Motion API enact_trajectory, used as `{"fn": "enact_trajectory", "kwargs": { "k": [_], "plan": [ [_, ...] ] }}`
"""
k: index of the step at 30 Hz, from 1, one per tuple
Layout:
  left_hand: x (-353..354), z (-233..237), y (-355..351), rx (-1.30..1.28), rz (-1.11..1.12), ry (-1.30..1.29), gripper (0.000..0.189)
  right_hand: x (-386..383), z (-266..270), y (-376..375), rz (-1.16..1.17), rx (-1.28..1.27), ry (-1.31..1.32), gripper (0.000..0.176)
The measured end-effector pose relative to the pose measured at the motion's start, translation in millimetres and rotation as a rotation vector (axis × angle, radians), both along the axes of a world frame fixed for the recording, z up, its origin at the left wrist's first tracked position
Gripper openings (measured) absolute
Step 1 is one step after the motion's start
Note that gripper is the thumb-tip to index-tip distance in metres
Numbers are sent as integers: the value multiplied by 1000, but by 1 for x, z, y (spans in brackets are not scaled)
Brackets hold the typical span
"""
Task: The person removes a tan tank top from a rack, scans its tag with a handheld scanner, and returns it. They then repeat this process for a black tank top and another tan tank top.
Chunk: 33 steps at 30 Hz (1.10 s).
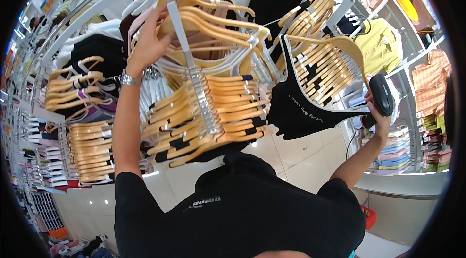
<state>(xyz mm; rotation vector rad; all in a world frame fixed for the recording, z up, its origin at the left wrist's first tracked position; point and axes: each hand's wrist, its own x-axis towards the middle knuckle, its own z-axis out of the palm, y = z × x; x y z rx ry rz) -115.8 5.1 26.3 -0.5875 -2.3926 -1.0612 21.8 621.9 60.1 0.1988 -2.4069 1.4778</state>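
My left hand [147,46], with a metal watch on its wrist, has its fingers curled around the end of a wooden hanger [208,19] on the rack's front arm. Light-coloured garments hang from these hangers. Out to the right, my right hand [381,121] grips a black barcode scanner [381,94]. A black strappy top [307,107] with white edging and small white lettering hangs tilted on a wooden hanger beside that hand. The strap's lower end reaches my right fingers; whether they also pinch it is partly hidden by the scanner.
Below the left hand, a metal rack arm [201,97] carries several closely packed wooden hangers. More hangers [90,151] line the left side. Yellow shirts [378,44] and an orange checked shirt [429,80] hang at right. A cable runs down from the scanner above the tiled floor [303,153].
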Motion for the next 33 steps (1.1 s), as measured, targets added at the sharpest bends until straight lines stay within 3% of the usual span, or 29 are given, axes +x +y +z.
{"fn": "enact_trajectory", "kwargs": {
  "k": [2,5,10,13,16,19,25,28,33],
  "plan": [
    [-6,3,2,57,-115,-26,65,-16,3,2,3,9,-22,34],
    [-5,11,5,185,-136,-234,63,-37,3,4,8,-10,-40,35],
    [-11,5,-3,245,-108,-269,63,-71,6,6,16,57,-76,32],
    [-14,5,-6,417,-94,-467,66,-90,8,0,35,42,-76,29],
    [-14,8,-4,458,-87,-480,66,-110,12,-3,112,76,-58,25],
    [-20,4,-8,312,-120,-315,66,-118,19,-7,99,106,-47,26],
    [-26,3,-12,254,-152,-274,67,-128,26,-14,124,91,-50,27],
    [-20,8,-5,414,-140,-399,68,-139,27,-18,174,110,-11,27],
    [-24,14,-6,442,-152,-454,73,-160,33,-22,203,180,-23,29]
  ]
}}
